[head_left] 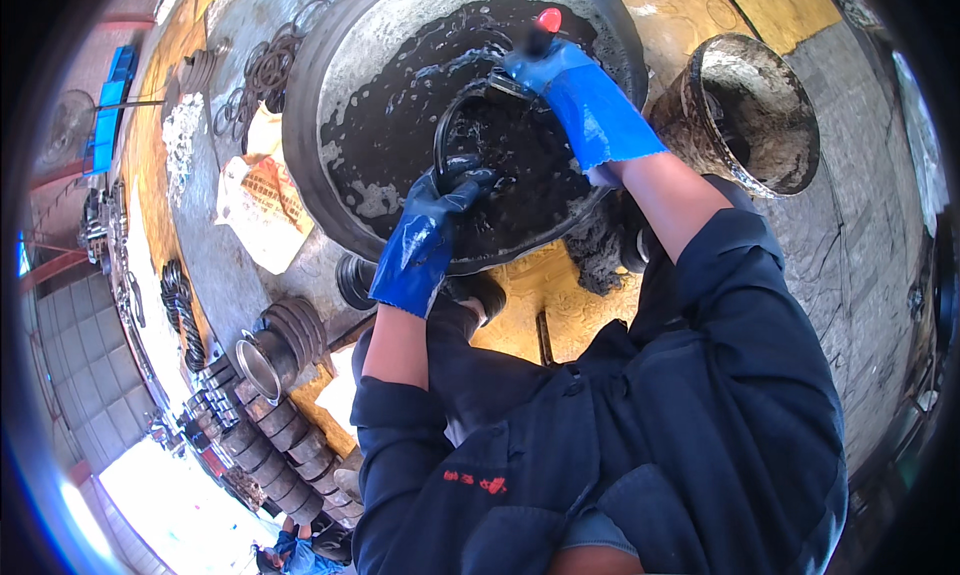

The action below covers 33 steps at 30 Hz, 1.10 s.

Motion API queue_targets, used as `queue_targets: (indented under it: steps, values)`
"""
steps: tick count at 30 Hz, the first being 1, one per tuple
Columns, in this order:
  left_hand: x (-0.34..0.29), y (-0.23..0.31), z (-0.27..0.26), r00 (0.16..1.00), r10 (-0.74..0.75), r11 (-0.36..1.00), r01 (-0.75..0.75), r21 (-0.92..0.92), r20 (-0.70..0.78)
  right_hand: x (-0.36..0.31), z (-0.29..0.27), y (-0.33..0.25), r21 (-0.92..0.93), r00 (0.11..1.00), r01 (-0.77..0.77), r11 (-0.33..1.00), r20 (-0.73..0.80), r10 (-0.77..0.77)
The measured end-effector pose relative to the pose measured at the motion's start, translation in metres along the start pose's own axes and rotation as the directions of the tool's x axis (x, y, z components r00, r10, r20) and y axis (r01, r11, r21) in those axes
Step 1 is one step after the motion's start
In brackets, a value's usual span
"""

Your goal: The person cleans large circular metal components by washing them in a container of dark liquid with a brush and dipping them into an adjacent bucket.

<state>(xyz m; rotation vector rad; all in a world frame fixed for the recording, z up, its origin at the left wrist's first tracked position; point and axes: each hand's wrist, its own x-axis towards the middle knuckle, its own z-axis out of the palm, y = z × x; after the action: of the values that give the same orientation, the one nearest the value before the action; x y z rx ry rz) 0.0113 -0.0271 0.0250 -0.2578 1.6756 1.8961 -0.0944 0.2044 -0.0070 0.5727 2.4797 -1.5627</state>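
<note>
Wide round metal basin of dark oily liquid at twelve o'clock, with thin black rubber ring in it, between blue-gloved left hand and blue-gloved right hand. Grimy metal bucket at two o'clock beside basin. Stacked grey metal rings at eight o'clock.

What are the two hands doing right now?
Left hand: closed on a black ring in the dark basin.
Right hand: closed on a red-tipped tool.

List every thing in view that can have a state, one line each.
basin: holds dark, foamy liquid
black ring: partly dipped in the liquid
left hand: blue-gloved, gripping the ring's lower edge
right hand: blue-gloved, holding a red-tipped tool at the ring's top
bucket: grimy, tilted, open mouth showing
metal cylinders: lying in a row
</note>
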Motion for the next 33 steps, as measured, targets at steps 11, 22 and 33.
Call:
queue_targets:
  steps: [11, 22, 33]
  values:
    - [-0.004, -0.007, -0.008, 0.997, 0.074, 0.996, -0.075, -0.049, -0.006, -0.073, 0.012, -0.043, 0.201, 0.788, 0.254, 0.946, 0.525, -0.323]
    - [0.006, -0.004, -0.002, 0.998, 0.011, 0.991, -0.02, -0.133, -0.068, -0.026, 0.018, 0.004, 0.064, 0.98, 0.148, 0.987, 0.128, -0.155]
    - [0.005, 0.0, -0.005, 0.997, -0.021, 0.997, 0.016, -0.076, -0.068, -0.033, 0.017, 0.0, -0.169, 0.979, 0.131, 0.977, 0.176, -0.101]
